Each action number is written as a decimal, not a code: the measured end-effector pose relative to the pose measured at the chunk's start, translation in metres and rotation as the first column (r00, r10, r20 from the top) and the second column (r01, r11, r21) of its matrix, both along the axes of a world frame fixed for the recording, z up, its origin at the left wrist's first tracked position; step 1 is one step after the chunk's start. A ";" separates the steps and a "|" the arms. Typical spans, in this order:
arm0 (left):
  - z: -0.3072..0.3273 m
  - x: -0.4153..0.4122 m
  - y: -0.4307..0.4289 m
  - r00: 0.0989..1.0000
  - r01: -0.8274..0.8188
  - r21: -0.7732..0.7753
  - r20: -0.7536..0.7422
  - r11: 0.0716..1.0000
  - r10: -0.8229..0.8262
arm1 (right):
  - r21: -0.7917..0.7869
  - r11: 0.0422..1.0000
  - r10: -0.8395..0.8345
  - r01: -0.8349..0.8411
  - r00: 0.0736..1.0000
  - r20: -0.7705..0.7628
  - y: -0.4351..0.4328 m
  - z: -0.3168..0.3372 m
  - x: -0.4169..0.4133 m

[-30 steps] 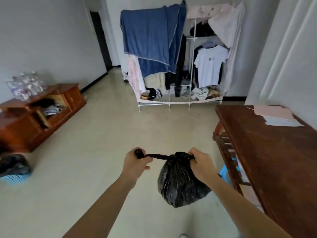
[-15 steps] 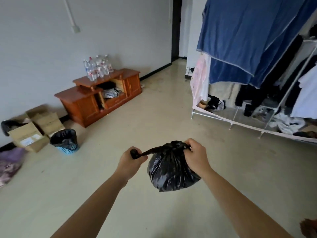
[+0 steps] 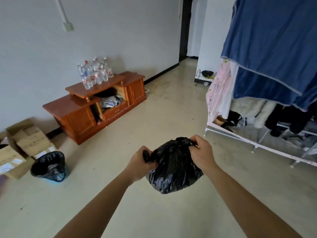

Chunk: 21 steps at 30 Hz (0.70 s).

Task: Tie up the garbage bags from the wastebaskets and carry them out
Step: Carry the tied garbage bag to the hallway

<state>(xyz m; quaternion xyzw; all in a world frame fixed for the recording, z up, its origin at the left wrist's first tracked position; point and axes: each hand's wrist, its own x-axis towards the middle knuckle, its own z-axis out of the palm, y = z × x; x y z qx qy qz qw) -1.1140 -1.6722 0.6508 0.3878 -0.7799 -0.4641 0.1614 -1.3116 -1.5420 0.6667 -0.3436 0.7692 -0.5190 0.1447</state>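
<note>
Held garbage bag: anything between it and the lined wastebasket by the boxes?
Head view: only bare floor lies between the garbage bag, gripped by the left hand and right hand, and the wastebasket.

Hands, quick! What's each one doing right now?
Left hand: closed, gripping a twisted end of the black garbage bag.
Right hand: closed, pinching the garbage bag's bunched top.

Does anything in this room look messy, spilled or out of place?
Nothing looks spilled: the black garbage bag hangs intact between the left hand and right hand. The wooden cabinet looks untidy: its open middle compartment is crammed with jumbled items, and plastic bottles crowd its top.
</note>
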 end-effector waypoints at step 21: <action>0.034 -0.479 -0.523 0.966 -0.118 0.144 -0.211 0.983 0.147 | 0.161 0.986 0.047 -0.047 0.999 0.006 -0.521 -0.029 -0.501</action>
